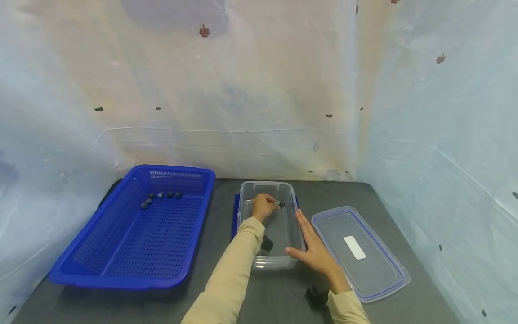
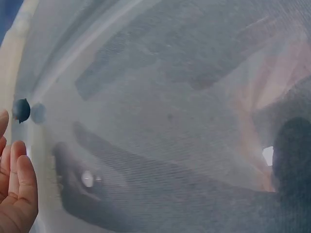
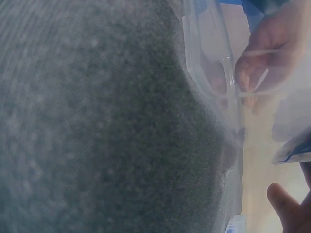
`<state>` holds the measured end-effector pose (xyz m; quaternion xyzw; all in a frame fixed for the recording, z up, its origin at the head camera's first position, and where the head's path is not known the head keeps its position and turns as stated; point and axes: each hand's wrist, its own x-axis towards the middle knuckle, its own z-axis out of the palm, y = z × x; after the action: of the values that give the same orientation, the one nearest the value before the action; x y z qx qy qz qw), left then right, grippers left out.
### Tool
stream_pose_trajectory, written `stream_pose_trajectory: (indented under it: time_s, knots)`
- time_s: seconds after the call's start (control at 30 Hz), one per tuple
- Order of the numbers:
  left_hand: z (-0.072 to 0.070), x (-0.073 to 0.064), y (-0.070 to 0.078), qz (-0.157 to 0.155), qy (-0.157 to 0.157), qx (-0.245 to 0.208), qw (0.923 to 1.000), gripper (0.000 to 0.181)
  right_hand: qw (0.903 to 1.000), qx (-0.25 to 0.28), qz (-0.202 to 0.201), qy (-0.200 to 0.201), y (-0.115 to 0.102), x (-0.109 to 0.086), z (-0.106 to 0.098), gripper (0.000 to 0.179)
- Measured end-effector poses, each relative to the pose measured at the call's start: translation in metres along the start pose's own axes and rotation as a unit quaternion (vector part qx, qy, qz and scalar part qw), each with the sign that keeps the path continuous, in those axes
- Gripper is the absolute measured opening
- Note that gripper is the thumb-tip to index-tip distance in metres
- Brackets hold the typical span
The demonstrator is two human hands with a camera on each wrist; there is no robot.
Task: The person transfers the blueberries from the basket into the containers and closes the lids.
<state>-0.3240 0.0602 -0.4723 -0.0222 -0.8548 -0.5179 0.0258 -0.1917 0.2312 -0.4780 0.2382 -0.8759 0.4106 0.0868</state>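
A: Where is the left hand (image 1: 262, 208)?

B: Inside the clear plastic container (image 1: 247, 211) in the middle of the counter (image 1: 283, 301), up near its far end. Its grip is closed around a small dark bead (image 1: 281, 204), pinched at the fingertips

A: Does the wrist view confirm that?

B: Only partly. The left wrist view shows a dark bead (image 2: 21, 110) just beyond the fingers (image 2: 19, 189) against the container's hazy floor; the pinch itself I cannot make out there

A: And the right hand (image 1: 313, 252)?

B: It lies flat along the container's right wall, fingers straight and together, thumb pointing toward the near corner. That grip is apart, pressing on the wall and holding nothing

A: What lies around them?

B: To the left stands a blue perforated basket (image 1: 121, 274), with several more dark beads (image 1: 162, 197) grouped near its far end. To the right of the container its lid (image 1: 380, 270) rests flat on the counter, clear with a blue rim and a white label in the middle. A blue edge peeks out from under the container's left side; I cannot tell what it belongs to

A: The right wrist view?

B: Mostly blurred grey counter, with the container's edge (image 3: 209, 82) and the left hand seen through the plastic
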Motion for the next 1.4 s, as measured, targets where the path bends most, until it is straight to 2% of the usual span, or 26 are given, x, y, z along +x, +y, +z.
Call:
stream_pose_trajectory:
  time_s: [0.4, 0.73, 1.03, 1.4]
  knots:
    - [-0.010, 0.007, 0.014, 0.025, -0.009, -0.039, 0.9989, 0.016, 1.0000, 0.001, 0.007, 0.000, 0.000, 0.000, -0.001, 0.098]
    - [-0.023, 0.009, 0.030, 0.048, -0.032, -0.063, 0.9963, 0.019, 0.9999, 0.002, 0.014, -0.001, -0.002, -0.001, -0.001, 0.097]
    - [-0.035, 0.006, 0.041, 0.083, -0.063, -0.082, 0.9912, 0.019, 0.9999, 0.005, 0.011, -0.003, -0.003, -0.001, -0.001, 0.098]
    - [-0.052, 0.003, 0.043, 0.136, -0.054, -0.073, 0.9865, 0.012, 1.0000, -0.002, -0.003, -0.003, -0.004, -0.001, -0.001, 0.098]
